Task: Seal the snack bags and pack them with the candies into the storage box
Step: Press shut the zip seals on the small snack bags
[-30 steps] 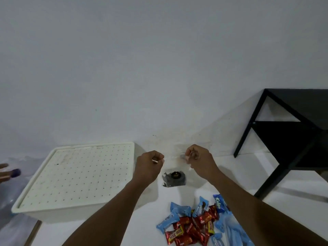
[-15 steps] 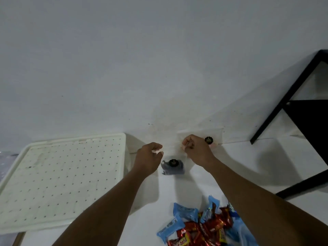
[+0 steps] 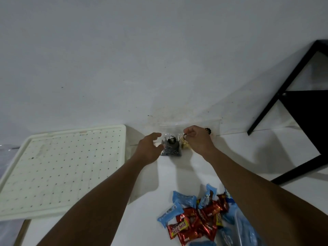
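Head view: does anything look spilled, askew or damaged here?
Nothing looks damaged. The candies lie in a loose heap on the white surface, outside the storage box, whose lid is on. The right hand pinches a clear bag by the wall; the left hand is open beside it.

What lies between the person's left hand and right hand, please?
In the head view, a dark snack bag sits between the left hand and the right hand, beside pale snacks in the clear bag that the right hand pinches.

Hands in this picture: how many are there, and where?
2. The left hand is open beside the dark snack bag; the right hand pinches a clear bag near the wall. No others show.
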Demonstrator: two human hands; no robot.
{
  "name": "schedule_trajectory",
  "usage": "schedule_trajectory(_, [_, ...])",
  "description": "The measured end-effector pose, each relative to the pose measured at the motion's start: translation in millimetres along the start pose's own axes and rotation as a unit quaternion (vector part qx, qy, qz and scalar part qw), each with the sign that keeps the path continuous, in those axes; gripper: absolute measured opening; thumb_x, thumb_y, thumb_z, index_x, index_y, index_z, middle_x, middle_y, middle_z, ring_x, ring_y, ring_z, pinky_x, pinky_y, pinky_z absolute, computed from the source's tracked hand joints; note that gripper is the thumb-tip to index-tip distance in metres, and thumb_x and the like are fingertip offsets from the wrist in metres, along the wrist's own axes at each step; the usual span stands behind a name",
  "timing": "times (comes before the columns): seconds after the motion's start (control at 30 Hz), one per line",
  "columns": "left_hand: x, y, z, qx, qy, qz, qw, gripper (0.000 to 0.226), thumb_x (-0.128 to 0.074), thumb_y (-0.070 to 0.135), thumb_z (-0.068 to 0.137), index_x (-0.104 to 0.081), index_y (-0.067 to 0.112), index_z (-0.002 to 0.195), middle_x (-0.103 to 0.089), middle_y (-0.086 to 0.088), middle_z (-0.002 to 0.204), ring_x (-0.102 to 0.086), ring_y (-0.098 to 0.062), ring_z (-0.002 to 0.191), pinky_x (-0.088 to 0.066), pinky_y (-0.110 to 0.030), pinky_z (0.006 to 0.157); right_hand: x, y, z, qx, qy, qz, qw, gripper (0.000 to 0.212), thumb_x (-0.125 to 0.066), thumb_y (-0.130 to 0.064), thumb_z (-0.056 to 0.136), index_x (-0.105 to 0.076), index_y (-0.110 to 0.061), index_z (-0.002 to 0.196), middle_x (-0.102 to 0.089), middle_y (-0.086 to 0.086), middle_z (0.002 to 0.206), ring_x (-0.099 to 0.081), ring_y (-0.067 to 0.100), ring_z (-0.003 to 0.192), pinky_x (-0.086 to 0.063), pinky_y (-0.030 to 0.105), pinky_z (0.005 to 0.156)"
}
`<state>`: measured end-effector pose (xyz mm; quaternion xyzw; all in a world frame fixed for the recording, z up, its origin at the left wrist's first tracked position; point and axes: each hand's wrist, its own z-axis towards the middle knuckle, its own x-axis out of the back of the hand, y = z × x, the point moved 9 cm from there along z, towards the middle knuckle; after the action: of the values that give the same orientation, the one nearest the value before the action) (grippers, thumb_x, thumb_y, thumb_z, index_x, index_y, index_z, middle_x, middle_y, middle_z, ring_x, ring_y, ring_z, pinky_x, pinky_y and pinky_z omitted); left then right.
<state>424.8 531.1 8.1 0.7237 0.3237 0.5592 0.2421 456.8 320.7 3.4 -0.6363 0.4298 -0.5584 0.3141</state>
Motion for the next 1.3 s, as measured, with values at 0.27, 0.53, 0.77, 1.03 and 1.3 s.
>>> schedule_trajectory(0.27, [-45,3,-101,-0.004,-0.078,0.016,0.997,0.047,-0.068,0.035,0.091,-0.057,0.021,0.135,-0.06,-0.004,0.135,-0.056,-0.02,0.122,-0.042,-0.023,0.09,11,24,-116,-0.041,-0.07,-0.022,0.996,0.011,-0.062,-0.01,0.088,-0.067,-0.018,0.093,-0.066,-0.001,0.087,-0.06,0.018,0.083,-0.05,0.034,0.074])
schedule_trajectory(0.53, [-142,-35,-217,0.014,-0.206,0.032,0.978,0.053,-0.063,0.053,0.066,-0.071,0.018,0.106,-0.071,-0.01,0.112,-0.066,-0.022,0.096,-0.056,-0.037,0.087,20,120,-256,-0.095,-0.089,-0.081,0.988,0.017,-0.057,-0.002,0.087,-0.07,-0.008,0.097,-0.061,-0.01,0.077,-0.056,0.004,0.068,-0.042,0.018,0.06])
schedule_trajectory(0.77, [-215,-79,-282,0.061,-0.244,0.087,0.964,0.046,-0.07,0.037,0.088,-0.059,0.022,0.13,-0.053,0.0,0.138,-0.052,-0.018,0.126,-0.042,-0.025,0.1,30,200,-340,-0.142,-0.098,-0.117,0.978,0.014,-0.063,-0.007,0.085,-0.069,-0.02,0.088,-0.071,0.001,0.102,-0.066,0.014,0.1,-0.051,0.029,0.093])
schedule_trajectory(1.03, [-245,-95,-321,0.099,-0.192,0.096,0.972,0.038,-0.071,0.029,0.087,-0.062,0.025,0.124,-0.061,-0.002,0.131,-0.059,-0.021,0.118,-0.048,-0.033,0.102,33,227,-372,-0.153,-0.104,-0.123,0.975,0.022,-0.058,-0.005,0.082,-0.07,-0.022,0.09,-0.066,-0.008,0.094,-0.063,0.011,0.089,-0.046,0.019,0.08])
schedule_trajectory(1.3, [-236,-99,-355,0.2,-0.147,-0.144,0.958,0.016,-0.066,-0.004,0.085,-0.068,0.007,0.096,-0.068,-0.018,0.083,-0.069,-0.025,0.061,-0.059,-0.035,0.068,36,218,-388,-0.129,-0.129,-0.083,0.98,0.023,-0.057,-0.004,0.084,-0.072,-0.019,0.094,-0.071,-0.006,0.094,-0.066,0.008,0.087,-0.053,0.022,0.08])
